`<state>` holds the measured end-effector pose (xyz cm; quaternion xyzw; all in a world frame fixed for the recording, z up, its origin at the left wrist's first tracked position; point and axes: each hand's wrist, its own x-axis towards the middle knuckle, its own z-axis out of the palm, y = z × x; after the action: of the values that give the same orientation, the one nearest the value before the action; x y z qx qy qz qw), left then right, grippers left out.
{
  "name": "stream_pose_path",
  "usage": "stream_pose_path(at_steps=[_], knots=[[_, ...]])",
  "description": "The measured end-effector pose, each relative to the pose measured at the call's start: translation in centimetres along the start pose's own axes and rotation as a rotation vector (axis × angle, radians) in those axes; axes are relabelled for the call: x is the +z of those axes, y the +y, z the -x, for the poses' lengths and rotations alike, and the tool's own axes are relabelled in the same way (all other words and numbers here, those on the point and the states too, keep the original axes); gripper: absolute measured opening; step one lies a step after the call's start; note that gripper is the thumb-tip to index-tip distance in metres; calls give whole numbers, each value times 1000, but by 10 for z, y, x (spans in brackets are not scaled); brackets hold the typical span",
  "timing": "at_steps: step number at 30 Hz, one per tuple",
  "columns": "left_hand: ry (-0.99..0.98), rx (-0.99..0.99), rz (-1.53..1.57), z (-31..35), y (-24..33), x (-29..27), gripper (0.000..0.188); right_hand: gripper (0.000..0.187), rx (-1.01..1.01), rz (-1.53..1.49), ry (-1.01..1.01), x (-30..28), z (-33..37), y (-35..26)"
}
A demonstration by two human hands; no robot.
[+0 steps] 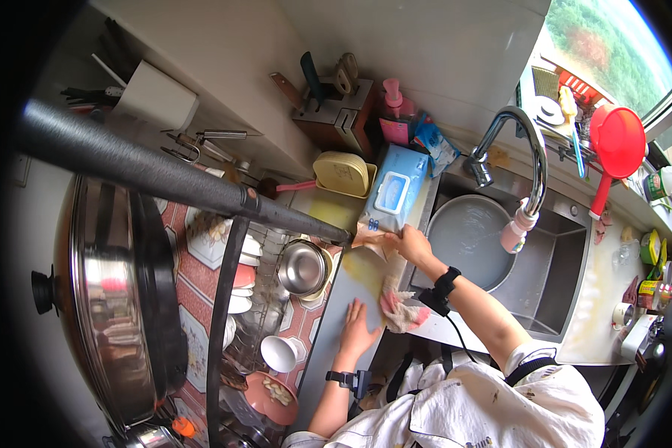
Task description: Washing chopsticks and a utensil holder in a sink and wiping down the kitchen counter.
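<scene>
My left hand (357, 332) lies flat with its fingers spread on a grey surface (328, 358) beside the dish rack. At the near end of a blue-and-white pack of wet wipes (397, 187), my right hand (409, 245) has its fingers closed around the pack's lower edge; some fingertips are hard to make out. The pack leans up toward the back of the counter. Between my hands and the sink's edge hangs a crumpled pink-and-white cloth (403, 308). Each wrist wears a black band.
Right of my hands, a large grey basin (470, 243) sits in the steel sink (549, 287) under a curved faucet (534, 134). A dark rail (149, 164) crosses the left side above a dish rack (265, 321). A knife block (336, 116) and pink pump bottle (396, 112) stand behind.
</scene>
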<state>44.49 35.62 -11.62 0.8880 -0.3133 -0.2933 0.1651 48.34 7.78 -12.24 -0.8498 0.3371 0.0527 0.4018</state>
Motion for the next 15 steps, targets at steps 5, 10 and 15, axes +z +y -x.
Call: stream_pose_path(at_steps=[5, 10, 15], knots=[[178, -142, 772, -21, 37, -13, 64, 33, -178, -150, 5, -38, 35, -3], [-248, -318, 1968, -22, 56, -34, 83, 35, -243, -373, -229, -90, 118, -8], [-218, -386, 1709, 20, 113, -69, 70, 23, -598, -254, -429, -100, 185, 18]])
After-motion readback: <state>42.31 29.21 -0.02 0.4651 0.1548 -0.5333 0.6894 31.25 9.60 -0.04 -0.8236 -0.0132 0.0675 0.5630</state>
